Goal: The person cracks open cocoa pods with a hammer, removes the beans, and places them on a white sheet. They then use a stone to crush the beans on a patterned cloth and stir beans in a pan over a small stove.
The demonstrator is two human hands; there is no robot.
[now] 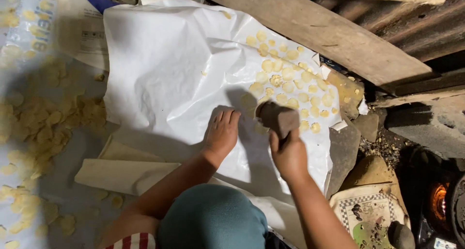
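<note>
My left hand (pixel 222 132) lies flat, fingers together, pressing on a large crumpled white sheet (pixel 169 70) spread on the ground. My right hand (pixel 289 154) grips a thick brown wooden pestle-like block (pixel 278 117), its end down on the sheet. Just beyond the block, several flattened pale yellow round slices (pixel 290 79) lie spread over the sheet's right part. My knee in teal cloth (pixel 213 220) is at the bottom.
More yellow slices (pixel 43 123) lie scattered on a grey sheet at the left. A wooden plank (pixel 329 33) and corrugated metal (pixel 411 21) run along the upper right. Stones (pixel 370 169), a patterned board (pixel 370 212) and a glowing fire (pixel 440 200) sit at the right.
</note>
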